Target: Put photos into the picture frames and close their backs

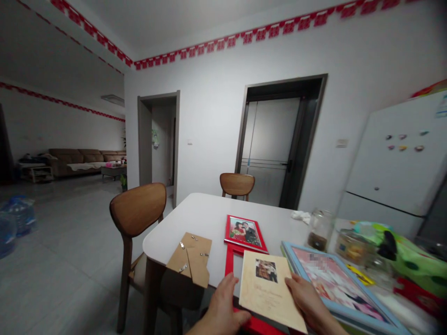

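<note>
My right hand point(309, 298) grips the right edge of a cream printed card point(268, 293) with a small photo near its top. The card is tilted over a red picture frame point(229, 261), covering much of it. My left hand point(223, 304) is at the frame's left side, with its thumb and fingers around the red border. Just beyond lies a second red frame point(246, 232) holding a picture of two people. A brown backing board point(192, 256) with metal clips is on the table to the left. At the right rests a large light-blue frame point(344, 286) with a pinkish picture.
The white table point(206, 209) has rounded corners. On its right side are a glass jar point(319, 230), a container with yellowish contents point(354, 249) and a green bag point(412, 260). Wooden chairs point(139, 209) stand at the left and far side. A white refrigerator point(394, 163) is at right.
</note>
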`<control>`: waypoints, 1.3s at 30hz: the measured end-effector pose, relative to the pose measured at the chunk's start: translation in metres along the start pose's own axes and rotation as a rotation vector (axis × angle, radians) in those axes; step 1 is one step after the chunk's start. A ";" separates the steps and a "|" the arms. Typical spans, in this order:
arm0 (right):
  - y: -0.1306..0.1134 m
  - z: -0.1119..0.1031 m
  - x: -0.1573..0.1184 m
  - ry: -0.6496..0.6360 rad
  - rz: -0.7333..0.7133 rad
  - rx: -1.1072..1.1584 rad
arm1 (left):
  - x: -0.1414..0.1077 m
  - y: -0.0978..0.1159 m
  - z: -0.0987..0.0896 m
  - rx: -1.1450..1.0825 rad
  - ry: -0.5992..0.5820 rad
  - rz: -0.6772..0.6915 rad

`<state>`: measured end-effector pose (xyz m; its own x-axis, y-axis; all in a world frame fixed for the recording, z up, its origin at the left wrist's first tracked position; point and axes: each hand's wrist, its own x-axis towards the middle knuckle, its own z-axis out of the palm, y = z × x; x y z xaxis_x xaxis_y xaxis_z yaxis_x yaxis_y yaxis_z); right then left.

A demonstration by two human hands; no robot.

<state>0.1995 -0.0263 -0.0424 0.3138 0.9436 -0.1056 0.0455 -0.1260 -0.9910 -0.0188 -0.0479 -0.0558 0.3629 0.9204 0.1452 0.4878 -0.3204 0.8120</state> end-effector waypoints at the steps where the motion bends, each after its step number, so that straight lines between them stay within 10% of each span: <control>1: 0.002 0.003 0.003 -0.020 -0.001 -0.035 | -0.002 -0.001 0.001 0.047 -0.039 0.022; 20: -0.005 0.022 -0.006 0.090 -0.253 -1.327 | -0.003 -0.009 -0.010 0.153 -0.130 0.277; 28: -0.004 0.027 -0.013 0.162 -0.305 -1.370 | -0.005 -0.039 -0.077 0.426 -0.009 0.164; 33: -0.015 0.070 -0.033 -0.055 -0.597 -1.121 | 0.004 -0.078 -0.114 0.685 0.173 -0.079; 39: -0.018 0.148 -0.046 -0.197 -0.699 -1.021 | -0.002 -0.081 -0.108 0.688 0.204 0.025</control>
<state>0.0437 -0.0222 -0.0319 -0.2165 0.9229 0.3185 0.8861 0.3227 -0.3328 -0.1446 0.0007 -0.0606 0.2582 0.9129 0.3162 0.8954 -0.3490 0.2764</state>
